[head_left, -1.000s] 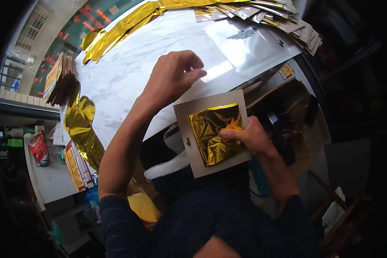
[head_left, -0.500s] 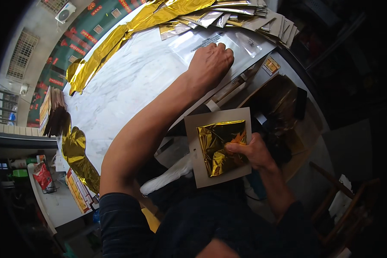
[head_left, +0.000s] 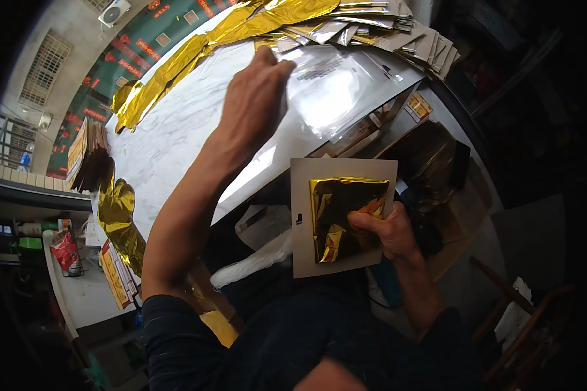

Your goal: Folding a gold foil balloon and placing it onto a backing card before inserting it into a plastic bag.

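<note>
My right hand [head_left: 392, 232] grips a square grey card [head_left: 342, 168] with a folded piece of shiny gold foil [head_left: 336, 215] on its face. Its thumb presses on the foil, and the other fingers are behind the card. Over the white marbled table [head_left: 182, 104], my left hand [head_left: 257, 98] has its fingers curled closed at the left edge of a clear plastic bag [head_left: 336, 81]. Whether anything is pinched in those fingers is hidden. Strong glare covers the middle of the bag.
Long gold foil strips [head_left: 182, 65] lie along the table's far edge. Beyond the bag, silver and gold foil-faced cards [head_left: 378, 23] are fanned in a pile. A stack of cards [head_left: 88, 153] stands at the left. An open cardboard box [head_left: 447, 225] sits right of my right hand.
My left hand has moved left across the plastic bag to its left side. The right hand still grips the card and foil, and the view has shifted slightly.
</note>
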Action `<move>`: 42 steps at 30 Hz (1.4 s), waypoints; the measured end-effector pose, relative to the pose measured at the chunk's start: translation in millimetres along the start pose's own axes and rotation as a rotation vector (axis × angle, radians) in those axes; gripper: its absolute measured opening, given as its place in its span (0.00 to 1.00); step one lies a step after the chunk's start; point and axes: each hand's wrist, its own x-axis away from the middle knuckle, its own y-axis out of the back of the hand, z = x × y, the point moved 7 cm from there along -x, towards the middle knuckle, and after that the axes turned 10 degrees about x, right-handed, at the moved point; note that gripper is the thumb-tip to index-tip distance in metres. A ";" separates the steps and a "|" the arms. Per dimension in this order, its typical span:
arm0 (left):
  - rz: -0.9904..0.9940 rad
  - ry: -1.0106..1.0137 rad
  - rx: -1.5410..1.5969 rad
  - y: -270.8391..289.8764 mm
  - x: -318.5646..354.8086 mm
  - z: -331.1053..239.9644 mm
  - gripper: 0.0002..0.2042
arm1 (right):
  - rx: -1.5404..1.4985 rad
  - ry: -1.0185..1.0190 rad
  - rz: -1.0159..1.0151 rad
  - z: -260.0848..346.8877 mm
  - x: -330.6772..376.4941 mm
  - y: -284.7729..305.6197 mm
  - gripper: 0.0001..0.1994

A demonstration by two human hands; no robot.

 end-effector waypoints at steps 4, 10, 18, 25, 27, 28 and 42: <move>-0.027 0.192 -0.274 73.3 77.3 -0.9 0.19 | -0.021 0.112 -0.140 10.8 -0.2 1.1 0.06; 0.205 0.519 -0.257 34.2 166.8 25.8 0.08 | -0.076 0.285 -0.419 42.2 -14.8 -19.6 0.07; 0.051 0.591 -0.059 18.4 166.0 14.0 0.08 | -0.012 0.435 -0.626 49.6 -34.7 -46.9 0.19; 0.010 0.520 -0.109 15.9 158.8 8.4 0.07 | 0.060 0.321 -0.469 16.1 -29.4 -58.3 0.15; -0.013 0.484 -0.138 15.6 155.8 7.5 0.06 | 0.013 0.245 -0.387 5.6 -31.3 -64.8 0.15; -0.013 0.481 -0.137 14.2 154.5 8.2 0.06 | 0.011 0.240 -0.376 2.9 -30.9 -66.3 0.14; -0.021 0.200 -0.109 6.0 151.5 -29.6 0.06 | -0.055 0.207 -0.309 -1.7 -40.2 -69.9 0.14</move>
